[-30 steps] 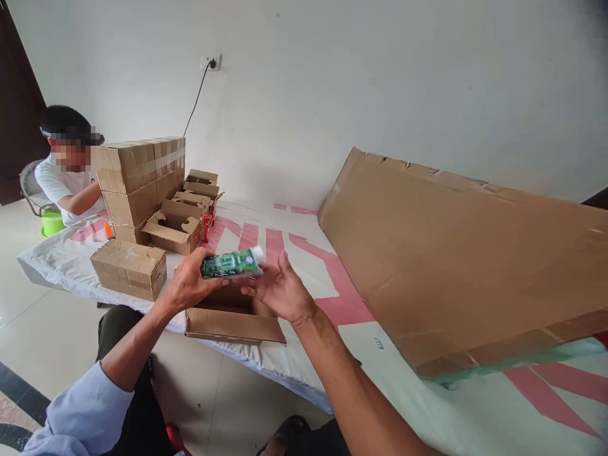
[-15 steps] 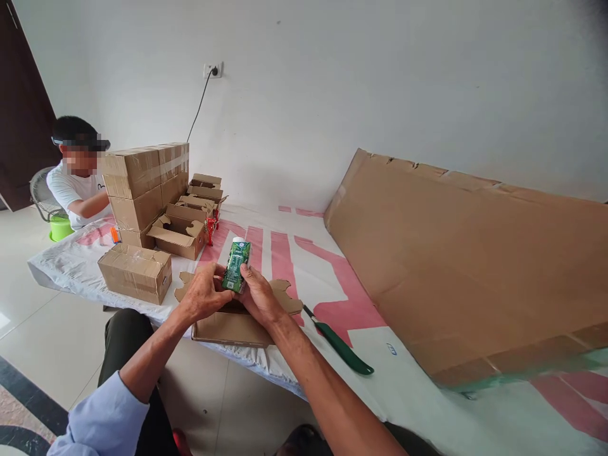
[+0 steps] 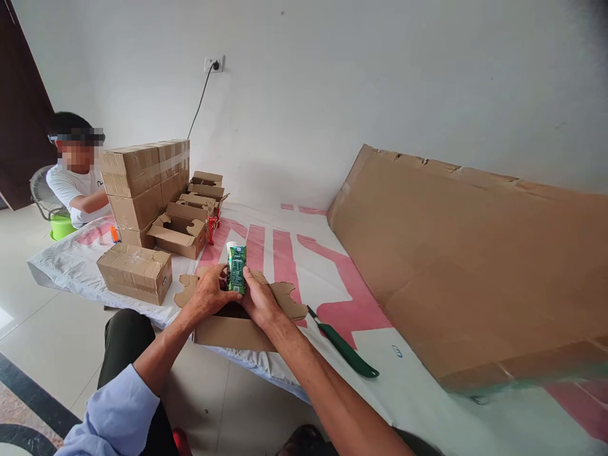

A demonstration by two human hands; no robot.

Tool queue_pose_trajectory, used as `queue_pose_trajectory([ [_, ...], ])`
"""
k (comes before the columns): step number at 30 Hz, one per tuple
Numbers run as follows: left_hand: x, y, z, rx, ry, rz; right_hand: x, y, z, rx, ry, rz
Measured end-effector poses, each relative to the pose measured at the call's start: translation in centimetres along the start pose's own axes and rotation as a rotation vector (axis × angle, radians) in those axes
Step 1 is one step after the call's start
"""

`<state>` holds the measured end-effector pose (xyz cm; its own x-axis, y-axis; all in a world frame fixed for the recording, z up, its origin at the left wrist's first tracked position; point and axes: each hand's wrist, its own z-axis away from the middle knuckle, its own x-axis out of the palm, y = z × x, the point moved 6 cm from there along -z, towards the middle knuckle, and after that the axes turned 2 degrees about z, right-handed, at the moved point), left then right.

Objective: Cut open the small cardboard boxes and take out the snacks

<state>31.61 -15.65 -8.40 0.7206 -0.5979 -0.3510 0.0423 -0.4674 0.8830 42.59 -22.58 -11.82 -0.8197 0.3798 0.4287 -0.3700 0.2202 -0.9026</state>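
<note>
Both hands, left hand (image 3: 208, 296), right hand (image 3: 259, 303), clasping upright green carton (image 3: 236, 268) between them, above open box (image 3: 236, 328)

We list: green printed carton with white cap (image 3: 236, 268); plain brown cardboard box (image 3: 237, 320); dark green-handled knife (image 3: 344, 345); white bench cover with pink stripes (image 3: 285, 253).

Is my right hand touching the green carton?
Touching. The head view shows the right hand pressed against the green carton, fingers along its side.

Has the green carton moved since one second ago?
Yes. The green carton turned from lying flat to upright and came down toward the open cardboard box beneath it.
</note>
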Motion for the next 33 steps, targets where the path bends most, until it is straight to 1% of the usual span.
queue_pose_trajectory([
  [3, 0.3, -0.3, 0.1, -0.02, -0.054, 0.078, 0.0, 0.2, -0.2, -0.025, 0.011, 0.018],
  [6, 0.5, -0.5, 0.1, -0.043, -0.094, 0.111, -0.1, 0.5, -0.4, -0.012, 0.022, 0.016],
  [13, 0.5, -1.3, -0.2, -0.027, -0.061, 0.116, -0.7, 1.1, -0.9, 0.006, 0.048, 0.015],
  [19, 0.4, -1.6, -0.4, -0.018, -0.056, 0.101, -0.6, 1.1, -1.0, 0.002, 0.045, 0.054],
  [24, 0.4, -1.9, -0.4, -0.005, -0.051, 0.107, -0.5, 0.9, -0.7, -0.018, 0.061, 0.02],
  [28, 0.4, -2.5, -0.3, 0.005, -0.057, 0.151, -0.5, 1.1, -0.5, -0.013, 0.079, -0.015],
  [33, 0.5, -2.8, -0.4, 0.028, -0.056, 0.171, -0.5, 1.4, -0.5, -0.01, 0.065, -0.057],
])
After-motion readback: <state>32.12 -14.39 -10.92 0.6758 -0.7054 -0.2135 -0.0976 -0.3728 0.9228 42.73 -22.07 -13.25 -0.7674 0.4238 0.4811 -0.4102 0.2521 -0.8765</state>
